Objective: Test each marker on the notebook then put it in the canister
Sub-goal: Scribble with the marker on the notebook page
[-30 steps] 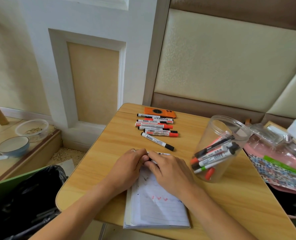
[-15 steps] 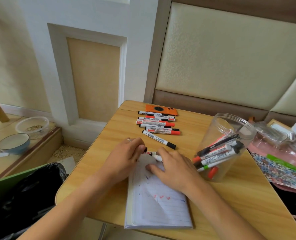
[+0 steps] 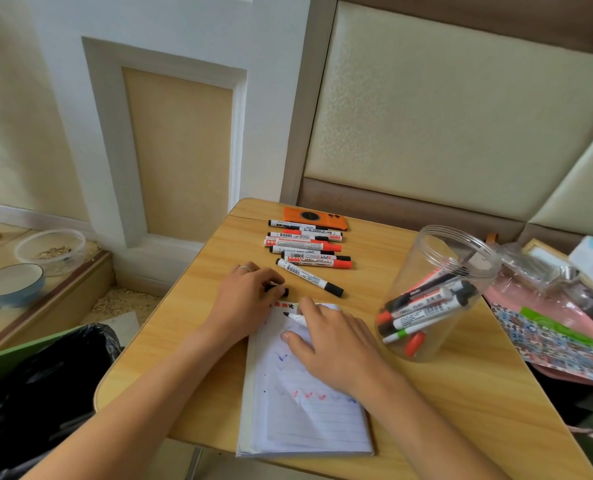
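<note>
One uncapped marker [image 3: 297,318], gripped by right hand [image 3: 336,344], tip leftward on notebook [image 3: 305,410]; left hand [image 3: 245,296] pinches cap [image 3: 277,290]; canister [image 3: 437,292] rightward

A single head-worn wide-angle view looks forward and down, close over the light wooden worktop [image 3: 198,327], with the panelled wall beyond and the floor at left.

A smooth wood-grain desk [image 3: 461,410] carries a lined paper notebook [image 3: 309,420], a clear glossy plastic canister [image 3: 423,258] and plastic-barrelled markers [image 3: 309,249].
</note>
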Motion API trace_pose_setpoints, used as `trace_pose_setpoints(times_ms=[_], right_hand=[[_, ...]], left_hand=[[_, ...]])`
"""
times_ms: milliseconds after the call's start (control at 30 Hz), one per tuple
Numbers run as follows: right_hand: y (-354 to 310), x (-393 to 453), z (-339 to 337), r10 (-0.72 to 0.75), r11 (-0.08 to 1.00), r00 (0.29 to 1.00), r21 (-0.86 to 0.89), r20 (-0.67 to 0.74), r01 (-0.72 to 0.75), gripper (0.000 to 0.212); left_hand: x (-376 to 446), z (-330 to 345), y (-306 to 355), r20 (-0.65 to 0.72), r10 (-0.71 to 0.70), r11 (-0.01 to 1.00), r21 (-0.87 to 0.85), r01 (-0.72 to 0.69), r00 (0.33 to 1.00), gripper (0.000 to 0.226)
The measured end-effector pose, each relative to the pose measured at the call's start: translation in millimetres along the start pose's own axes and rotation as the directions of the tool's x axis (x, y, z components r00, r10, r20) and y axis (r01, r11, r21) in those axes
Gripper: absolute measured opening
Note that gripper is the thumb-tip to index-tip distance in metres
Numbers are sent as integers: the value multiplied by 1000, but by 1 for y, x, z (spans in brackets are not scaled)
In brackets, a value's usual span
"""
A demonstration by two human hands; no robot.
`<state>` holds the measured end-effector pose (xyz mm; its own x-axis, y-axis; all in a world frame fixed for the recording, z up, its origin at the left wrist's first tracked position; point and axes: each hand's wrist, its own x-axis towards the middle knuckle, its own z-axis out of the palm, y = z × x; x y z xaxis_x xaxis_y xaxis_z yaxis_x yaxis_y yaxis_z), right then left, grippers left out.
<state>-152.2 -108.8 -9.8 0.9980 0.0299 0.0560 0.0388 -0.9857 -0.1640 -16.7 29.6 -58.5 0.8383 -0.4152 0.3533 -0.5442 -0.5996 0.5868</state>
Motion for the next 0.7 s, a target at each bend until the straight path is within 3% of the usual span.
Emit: trace_pose_setpoints(times_ms=[200, 300, 467, 633, 700], right_hand=[[2, -1, -1, 30, 998, 999, 63, -12, -29, 31], [7, 0, 0, 78, 966, 997, 249, -9, -73, 17], [17, 3, -5, 296, 757, 948, 634, -113, -160, 6], [22, 1, -13, 302, 570, 946, 818, -119, -79, 16], [23, 0, -15, 325, 397, 943, 916, -77, -62, 16]], left_hand=[[-12, -5, 1, -42, -42, 998, -47, 40, 998, 31], [-28, -11, 8, -86, -25, 998, -64, 20, 996, 39], [-51, -16, 14, 68, 31, 999, 27, -33, 997, 71], [-58, -25, 10, 151, 61, 998, -26, -58, 987, 75], [-60, -28, 9, 189, 60, 998, -23, -56, 980, 74]])
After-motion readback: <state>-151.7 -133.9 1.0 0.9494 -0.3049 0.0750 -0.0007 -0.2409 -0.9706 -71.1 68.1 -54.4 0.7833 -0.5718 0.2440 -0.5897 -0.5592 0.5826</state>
